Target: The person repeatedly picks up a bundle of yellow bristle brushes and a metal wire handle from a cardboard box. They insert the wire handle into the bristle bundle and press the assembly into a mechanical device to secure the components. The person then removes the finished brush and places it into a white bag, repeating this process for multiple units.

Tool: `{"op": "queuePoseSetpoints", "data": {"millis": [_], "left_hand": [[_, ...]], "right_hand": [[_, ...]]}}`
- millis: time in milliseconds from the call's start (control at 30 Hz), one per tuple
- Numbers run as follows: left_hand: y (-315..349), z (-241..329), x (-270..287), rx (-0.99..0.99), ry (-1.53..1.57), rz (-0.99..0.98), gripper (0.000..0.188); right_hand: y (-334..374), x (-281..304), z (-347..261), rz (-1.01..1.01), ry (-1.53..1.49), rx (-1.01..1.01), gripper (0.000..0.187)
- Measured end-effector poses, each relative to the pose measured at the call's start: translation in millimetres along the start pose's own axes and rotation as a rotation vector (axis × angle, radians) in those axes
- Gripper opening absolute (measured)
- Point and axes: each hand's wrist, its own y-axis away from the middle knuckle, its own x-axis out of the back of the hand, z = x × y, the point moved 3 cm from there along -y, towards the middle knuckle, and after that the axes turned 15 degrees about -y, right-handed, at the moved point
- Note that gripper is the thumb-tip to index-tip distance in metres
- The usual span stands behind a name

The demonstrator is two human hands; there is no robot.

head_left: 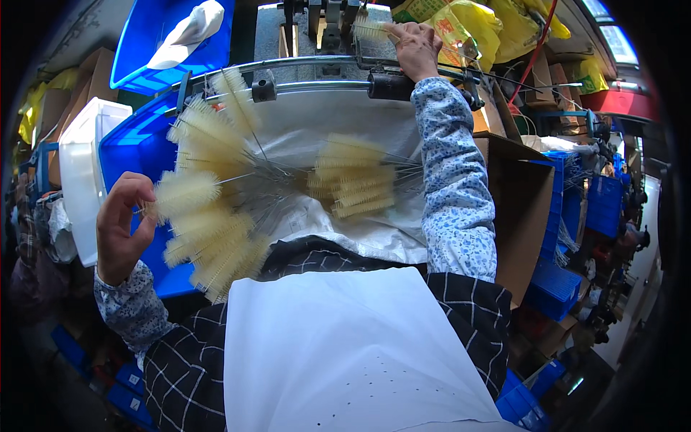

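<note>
My left hand (124,225) is at the left, thumb and forefinger pinched at the bristle end of a cream bottle brush (186,196). That brush belongs to a fanned pile of twisted-wire brushes (216,234), their wire stems pointing inward to the right. My right hand (416,52) reaches to the metal machine (327,39) at the far side, fingers closed at the end of another bottle brush (369,29). Some fingertips there are hidden. A second bundle of brushes (356,176) lies on a white sheet (288,133) before me, stems toward the right.
A metal rod (309,86) with black collars crosses in front of the machine. Blue bins (133,57) and a white plastic box (86,165) stand at left. To the right are an open cardboard box (522,209) and blue crates (554,288). Yellow bags (468,32) sit behind my right hand.
</note>
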Motion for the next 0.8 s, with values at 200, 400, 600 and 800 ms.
{"op": "queuePoseSetpoints", "data": {"millis": [200, 400, 600, 800], "left_hand": [[-6.2, 3.9, 0.4, -0.057, -0.015, 0.013, 0.029], [-5.4, -2.9, 5.5, -0.067, 0.023, 0.021, 0.030], [-9.4, -13.8, 9.7, -0.111, 0.138, 0.069, 0.029], [0.4, -11.4, 20.5, -0.125, 0.169, 0.142, 0.034]], "right_hand": [[-6.6, -12.8, 18.2, -0.035, 0.094, 0.050, 0.039], [25.8, 22.5, 35.2, 0.013, 0.182, -0.268, 0.056], [29.4, 15.9, 40.2, 0.108, -0.149, -0.258, 0.039], [24.3, 5.1, 19.8, 0.117, -0.200, -0.252, 0.038]]}}
